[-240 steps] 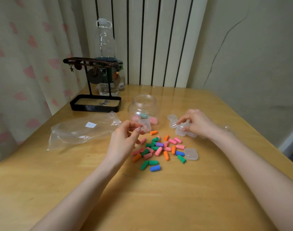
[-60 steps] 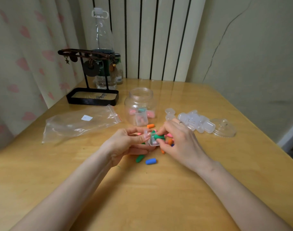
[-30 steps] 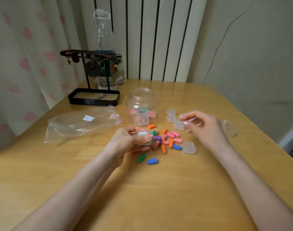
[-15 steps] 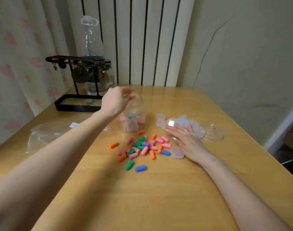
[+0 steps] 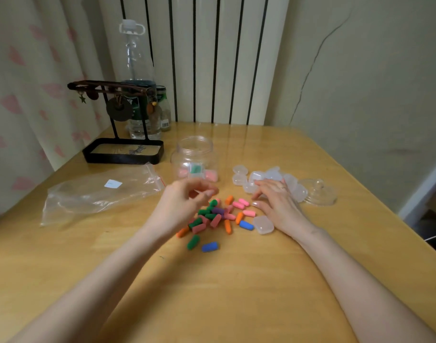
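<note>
Lying flat at the left of the frame is a clear zip bag [image 5: 98,194], its mouth turned toward the middle of the wooden table [image 5: 236,280]. Above it, toward the upper left, a black stand with a tray base [image 5: 122,151] stands in front of a tall clear bottle [image 5: 137,70]. Right of the tray stands an open plastic jar [image 5: 194,157], with a few small filled cases at its bottom showing pink and green.

Just below the jar, the left hand [image 5: 179,209] hangs over the near-left edge of a pile of coloured foam plugs [image 5: 217,216]. Its fingers are loosely curled with the tips close to the thumb. The hand is a little blurred, and I can see nothing held in it. The plugs lie at the centre of the frame between the two hands; one green and one blue lie slightly apart, lower down.

At the pile's right edge lies a single closed clear case [image 5: 263,225], just beside the right hand [image 5: 277,206]. That hand rests palm down on the table with its fingers straight and spread, the tips reaching a cluster of empty clear cases [image 5: 273,175]. Farthest right, a glass lid [image 5: 318,191] lies beside that cluster.
</note>
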A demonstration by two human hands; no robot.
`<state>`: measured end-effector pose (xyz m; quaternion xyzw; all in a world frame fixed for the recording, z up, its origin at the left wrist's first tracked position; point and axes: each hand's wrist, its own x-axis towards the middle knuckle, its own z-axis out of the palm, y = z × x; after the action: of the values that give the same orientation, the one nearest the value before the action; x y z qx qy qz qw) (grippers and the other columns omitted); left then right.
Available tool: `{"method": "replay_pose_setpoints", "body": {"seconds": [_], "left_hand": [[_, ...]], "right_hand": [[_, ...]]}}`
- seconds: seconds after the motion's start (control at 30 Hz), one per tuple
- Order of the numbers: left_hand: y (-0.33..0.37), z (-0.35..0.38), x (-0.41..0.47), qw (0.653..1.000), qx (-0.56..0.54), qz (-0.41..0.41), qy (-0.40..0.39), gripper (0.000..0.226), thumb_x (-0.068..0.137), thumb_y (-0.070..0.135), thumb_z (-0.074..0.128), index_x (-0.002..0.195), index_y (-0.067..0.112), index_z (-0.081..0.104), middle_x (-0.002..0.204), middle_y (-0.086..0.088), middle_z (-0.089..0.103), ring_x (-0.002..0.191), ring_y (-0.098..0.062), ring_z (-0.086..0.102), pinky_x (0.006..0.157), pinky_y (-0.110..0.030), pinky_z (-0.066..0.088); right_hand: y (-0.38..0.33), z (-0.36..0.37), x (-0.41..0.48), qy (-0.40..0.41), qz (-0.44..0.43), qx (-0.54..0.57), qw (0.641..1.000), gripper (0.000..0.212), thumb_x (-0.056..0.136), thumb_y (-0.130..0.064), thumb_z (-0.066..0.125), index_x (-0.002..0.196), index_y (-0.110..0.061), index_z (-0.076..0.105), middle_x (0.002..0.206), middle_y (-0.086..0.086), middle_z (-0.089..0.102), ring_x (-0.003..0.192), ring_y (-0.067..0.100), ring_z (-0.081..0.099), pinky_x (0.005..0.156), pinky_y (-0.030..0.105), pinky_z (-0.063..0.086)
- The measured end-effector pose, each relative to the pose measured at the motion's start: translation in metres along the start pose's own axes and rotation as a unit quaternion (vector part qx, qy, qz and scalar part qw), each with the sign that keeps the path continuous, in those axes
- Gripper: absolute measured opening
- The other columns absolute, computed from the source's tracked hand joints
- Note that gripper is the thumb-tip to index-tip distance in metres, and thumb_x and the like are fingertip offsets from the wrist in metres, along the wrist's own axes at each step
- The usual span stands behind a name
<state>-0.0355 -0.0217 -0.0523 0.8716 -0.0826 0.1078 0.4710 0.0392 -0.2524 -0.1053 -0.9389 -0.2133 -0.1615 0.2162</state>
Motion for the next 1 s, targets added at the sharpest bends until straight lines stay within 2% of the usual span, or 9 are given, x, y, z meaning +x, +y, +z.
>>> {"method": "replay_pose_setpoints", "body": {"seconds": [0.13, 0.23, 0.3, 0.37, 0.47, 0.6, 0.7, 0.87, 1.0], "left_hand": [[-0.003, 0.013, -0.015, 0.999, -0.03, -0.008, -0.012, 0.012, 0.09, 0.015, 0.059, 0.089, 0.019, 0.071, 0.085, 0.003, 0.071, 0.065, -0.003, 0.055, 0.061, -0.017, 0.046], [-0.004, 0.015, -0.022, 1.0, -0.005, 0.011, -0.024, 0.012, 0.09, 0.013, 0.06, 0.089, 0.019, 0.071, 0.073, 0.008, 0.068, 0.059, 0.001, 0.054, 0.06, -0.015, 0.044], [-0.004, 0.013, -0.023, 1.0, -0.002, 0.016, -0.014, 0.012, 0.09, 0.011, 0.06, 0.089, 0.016, 0.071, 0.075, 0.005, 0.069, 0.062, -0.002, 0.058, 0.058, -0.012, 0.044], [-0.004, 0.01, -0.021, 0.999, -0.04, -0.004, -0.001, 0.013, 0.091, 0.011, 0.059, 0.088, 0.016, 0.071, 0.082, -0.004, 0.071, 0.066, -0.012, 0.063, 0.056, -0.009, 0.044], [-0.004, 0.009, -0.021, 0.994, -0.102, -0.038, -0.013, 0.013, 0.092, 0.011, 0.058, 0.088, 0.015, 0.07, 0.085, -0.009, 0.072, 0.072, -0.023, 0.066, 0.058, -0.016, 0.049], [0.003, 0.014, -0.026, 0.981, -0.172, -0.047, -0.083, 0.009, 0.091, 0.004, 0.057, 0.091, 0.004, 0.066, 0.072, 0.002, 0.071, 0.06, -0.004, 0.061, 0.057, -0.014, 0.045], [0.013, 0.015, -0.031, 0.932, -0.308, -0.105, -0.159, 0.019, 0.089, 0.01, 0.058, 0.106, 0.003, 0.062, 0.094, -0.012, 0.072, 0.073, -0.01, 0.069, 0.059, -0.013, 0.05], [0.013, 0.009, -0.032, 0.867, -0.444, -0.09, -0.206, 0.043, 0.085, 0.017, 0.06, 0.121, -0.005, 0.055, 0.117, -0.02, 0.065, 0.108, -0.033, 0.063, 0.093, -0.036, 0.052], [0.015, 0.008, -0.033, 0.866, -0.453, -0.092, -0.193, 0.026, 0.08, 0.016, 0.064, 0.103, 0.004, 0.068, 0.108, -0.017, 0.07, 0.093, -0.024, 0.069, 0.081, -0.028, 0.055]], "right_hand": [[-0.003, 0.001, -0.004, -0.026, -0.018, -0.016, 0.999, 0.046, 0.093, -0.015, 0.053, 0.136, -0.031, 0.045, 0.129, -0.003, 0.052, 0.129, 0.016, 0.037, 0.118, 0.042, -0.003], [-0.011, -0.009, -0.003, 0.032, 0.005, -0.021, 0.999, 0.031, 0.091, -0.018, 0.057, 0.119, -0.03, 0.063, 0.12, -0.003, 0.052, 0.119, 0.017, 0.044, 0.113, 0.031, 0.018], [-0.023, -0.034, -0.004, 0.025, 0.069, 0.002, 0.997, 0.015, 0.083, -0.031, 0.066, 0.098, -0.033, 0.068, 0.105, -0.007, 0.055, 0.105, 0.013, 0.051, 0.087, 0.027, 0.037], [-0.035, -0.056, -0.011, -0.119, 0.113, 0.025, 0.986, 0.027, 0.067, -0.041, 0.077, 0.089, -0.036, 0.062, 0.092, -0.009, 0.06, 0.085, 0.01, 0.056, 0.076, 0.031, 0.043], [-0.047, -0.06, -0.019, -0.294, 0.116, 0.001, 0.949, 0.044, 0.057, -0.031, 0.087, 0.09, -0.035, 0.058, 0.087, -0.006, 0.061, 0.073, 0.007, 0.054, 0.07, 0.029, 0.047], [-0.055, -0.061, -0.021, -0.221, 0.088, 0.088, 0.967, 0.041, 0.06, -0.02, 0.087, 0.085, -0.024, 0.056, 0.074, -0.015, 0.059, 0.061, 0.004, 0.047, 0.057, 0.02, 0.039], [-0.076, -0.064, -0.023, -0.147, 0.031, 0.309, 0.939, 0.041, 0.059, -0.015, 0.088, 0.088, -0.016, 0.059, 0.073, -0.012, 0.062, 0.069, 0.014, 0.057, 0.068, 0.032, 0.051], [-0.095, -0.058, -0.025, 0.046, -0.133, 0.206, 0.968, 0.04, 0.061, -0.045, 0.076, 0.085, -0.016, 0.063, 0.086, -0.002, 0.061, 0.087, 0.013, 0.054, 0.074, 0.017, 0.042], [-0.095, -0.052, -0.025, 0.049, -0.18, 0.168, 0.968, 0.042, 0.062, -0.038, 0.082, 0.091, -0.014, 0.064, 0.093, -0.006, 0.059, 0.093, 0.012, 0.055, 0.077, 0.02, 0.045]]}}
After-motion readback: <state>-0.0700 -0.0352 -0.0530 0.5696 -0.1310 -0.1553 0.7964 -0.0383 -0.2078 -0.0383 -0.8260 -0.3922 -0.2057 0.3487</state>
